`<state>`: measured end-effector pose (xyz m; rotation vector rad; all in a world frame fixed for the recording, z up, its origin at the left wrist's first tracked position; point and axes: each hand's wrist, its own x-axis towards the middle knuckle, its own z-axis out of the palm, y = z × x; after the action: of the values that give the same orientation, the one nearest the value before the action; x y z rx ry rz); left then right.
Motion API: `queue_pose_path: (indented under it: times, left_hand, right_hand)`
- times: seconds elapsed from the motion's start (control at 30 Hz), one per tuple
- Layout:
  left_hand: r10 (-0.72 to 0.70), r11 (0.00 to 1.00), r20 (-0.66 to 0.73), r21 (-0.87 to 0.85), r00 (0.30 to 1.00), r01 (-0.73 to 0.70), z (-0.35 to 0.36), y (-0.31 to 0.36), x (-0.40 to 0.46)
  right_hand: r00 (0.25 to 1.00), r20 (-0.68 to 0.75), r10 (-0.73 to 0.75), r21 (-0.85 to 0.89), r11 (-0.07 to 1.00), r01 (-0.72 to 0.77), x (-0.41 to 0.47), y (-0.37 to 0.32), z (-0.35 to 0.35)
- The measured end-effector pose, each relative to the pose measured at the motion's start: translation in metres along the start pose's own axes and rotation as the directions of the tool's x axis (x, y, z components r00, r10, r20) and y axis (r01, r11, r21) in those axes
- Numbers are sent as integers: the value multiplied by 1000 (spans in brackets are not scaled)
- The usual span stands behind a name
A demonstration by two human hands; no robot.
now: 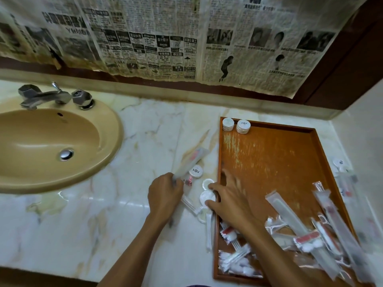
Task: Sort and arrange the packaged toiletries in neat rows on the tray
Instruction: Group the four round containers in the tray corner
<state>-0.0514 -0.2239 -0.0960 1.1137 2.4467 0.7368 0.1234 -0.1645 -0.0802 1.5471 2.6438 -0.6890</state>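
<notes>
L hand [164,193]: grip closed on long packet [191,161]; its long axis points up-right, toward far side of tabletop [145,125].
R hand [227,196]: fingers spread, blurred, over left rim of tray [267,154]; holds nothing.
Tray: two round tubs [236,125] in far-left corner; long packets [306,230] in a heap at near end, axes mixed.
Tabletop: round lids [206,194] just left of tray.
Sink [51,146]: far left.
</notes>
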Motion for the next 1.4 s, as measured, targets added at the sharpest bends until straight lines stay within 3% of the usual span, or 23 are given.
queue_pose_path:
  times: [0.13, 0.23, 0.4, 0.53, 0.63, 0.73, 0.83, 0.93, 1.0, 1.1, 1.2, 1.27, 1.33, 1.4]
  left_hand:
    - [-73, 995, -24, -72, 997, 71, 0, -3, 8]
    - [-45, 996, -35, -75, 998, 42, 4, -2, 8]
    - [114, 981, -7, 159, 993, -111, 12, -4, 4]
    - [173, 963, 99, 193, 980, -190, 16, 2, 0]
    - [226, 963, 0, 153, 974, -224, 17, 5, -2]
    - [427, 890, -76, 212, 901, -404, 23, 11, 2]
    - [597, 720, 75, 389, 799, -574, 30, 24, 11]
    - [622, 584, 281, 455, 731, -672, 34, 33, 20]
    - [589, 555, 384, 448, 711, -701, 33, 38, 24]
    - [580, 555, 402, 441, 709, -705, 32, 44, 26]
    - [535, 631, 425, 375, 730, -680, 31, 49, 23]
    - [545, 730, 338, 260, 768, -632, 27, 51, 20]
    - [543, 829, 144, 70, 828, -555, 21, 51, 15]
    - [385, 897, 93, -273, 918, -349, 11, 54, 9]
  right_hand:
    - [1000, 22, 8, -40, 999, -7, -2, -7, 1]
    - [999, 40, 36, 110, 993, -40, 2, -4, 2]
    - [981, -148, 127, 410, 910, -56, -3, 1, -3]
    - [914, -320, 249, 591, 806, -13, -14, 6, -11]
    - [878, -397, 268, 618, 785, 41, -22, 16, -10]
    - [906, -345, 246, 627, 778, 28, -28, 29, 2]
    - [929, -282, 240, 619, 785, -15, -34, 44, 14]
    - [946, -182, 266, 624, 776, -98, -38, 52, 16]
    - [953, -111, 283, 642, 752, -149, -38, 52, 13]
    - [945, -80, 318, 681, 709, -181, -34, 50, 9]
    - [931, -71, 359, 700, 683, -210, -31, 48, 12]
    - [926, -44, 374, 707, 667, -236, -30, 47, 13]
    - [931, -17, 365, 712, 658, -244, -31, 46, 12]
    - [938, -9, 347, 711, 661, -238, -34, 47, 11]
